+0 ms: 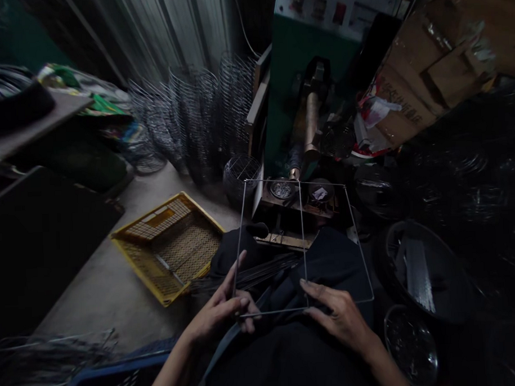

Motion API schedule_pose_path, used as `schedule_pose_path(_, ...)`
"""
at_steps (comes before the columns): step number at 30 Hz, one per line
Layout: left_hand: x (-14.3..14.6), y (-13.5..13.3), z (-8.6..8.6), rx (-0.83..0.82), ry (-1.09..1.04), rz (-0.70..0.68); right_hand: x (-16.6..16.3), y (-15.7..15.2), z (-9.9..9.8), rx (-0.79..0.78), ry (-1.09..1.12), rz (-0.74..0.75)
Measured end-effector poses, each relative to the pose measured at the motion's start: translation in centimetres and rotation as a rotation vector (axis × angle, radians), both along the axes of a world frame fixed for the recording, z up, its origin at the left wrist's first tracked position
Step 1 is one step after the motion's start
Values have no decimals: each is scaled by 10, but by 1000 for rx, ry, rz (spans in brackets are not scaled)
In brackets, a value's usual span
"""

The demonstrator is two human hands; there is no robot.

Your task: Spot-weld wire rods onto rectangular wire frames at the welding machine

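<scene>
A rectangular wire frame with a middle bar stretches from my lap to the machine. Its lower left corner lies in my left hand, where the thumb presses on the wire and the index finger runs along the left side. With thumb and fingers, my right hand grips the near end of the middle bar. The far side of the frame sits at the copper-coloured electrode tip of what looks like a spot welder. Below the frame, a bundle of loose wire rods lies across my lap.
A yellow plastic crate stands on the floor to the left, near a blue crate. Wire baskets are stacked at the back. Small dishes sit under the electrode. Dark round basins and a cardboard box are on the right.
</scene>
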State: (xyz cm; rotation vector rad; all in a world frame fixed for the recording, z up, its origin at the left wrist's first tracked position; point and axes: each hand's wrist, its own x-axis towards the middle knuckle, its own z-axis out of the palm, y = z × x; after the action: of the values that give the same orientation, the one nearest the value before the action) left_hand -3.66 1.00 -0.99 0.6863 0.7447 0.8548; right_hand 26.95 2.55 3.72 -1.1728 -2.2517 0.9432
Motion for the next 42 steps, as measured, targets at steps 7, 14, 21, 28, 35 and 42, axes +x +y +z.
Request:
schedule_pose_path(7,-4,7,5,-9,-17,-6,-6,5,4,-22,3,-8)
schedule_pose_path(14,-1,5,13,-23,-16,44,-10,-1,3,-92,-31,-61)
schedule_pose_path(21,-5,58,6,34,30,10,-10,49,-5,13,-20,-101)
schedule_pose_path(28,-10,195,10,197,-36,22,-14,187,-3,162,8,-124)
schedule_pose_path(35,-16,266,24,266,-26,33,-8,260,5,321,-88,-188)
schedule_pose_path(42,-23,286,30,270,-7,33,-3,281,0,379,-75,-206)
